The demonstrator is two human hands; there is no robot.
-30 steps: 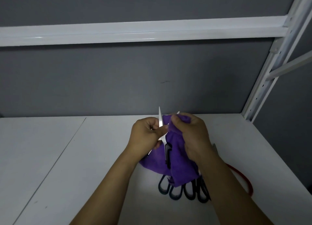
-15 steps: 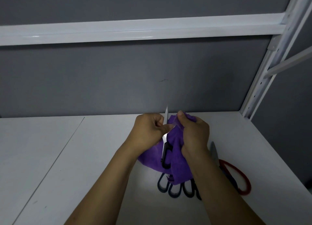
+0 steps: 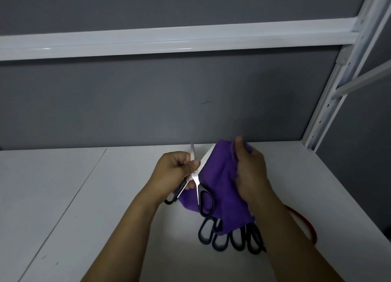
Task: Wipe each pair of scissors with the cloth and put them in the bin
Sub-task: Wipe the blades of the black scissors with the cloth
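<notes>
A pair of scissors [image 3: 196, 177] with black handles and spread silver blades is gripped near its pivot by my left hand [image 3: 176, 171], above the white shelf. My right hand [image 3: 250, 171] clutches a purple cloth [image 3: 220, 182] that hangs down behind the scissors and covers the right blade's tip. Below the cloth, several dark scissor handles [image 3: 229, 236] lie on the shelf, their blades hidden under cloth and arm. A red-handled pair [image 3: 306, 226] shows partly behind my right forearm. No bin is in view.
The white shelf surface [image 3: 84, 197] stretches left with a seam running diagonally. A grey back wall [image 3: 148, 104] closes the rear, with a white beam [image 3: 169, 39] overhead and a white perforated upright [image 3: 330, 104] at the right.
The scissor blades have spread open into a V. My right hand has drawn the cloth up and rightward along the right blade, away from my left hand. More of the black handles shows.
</notes>
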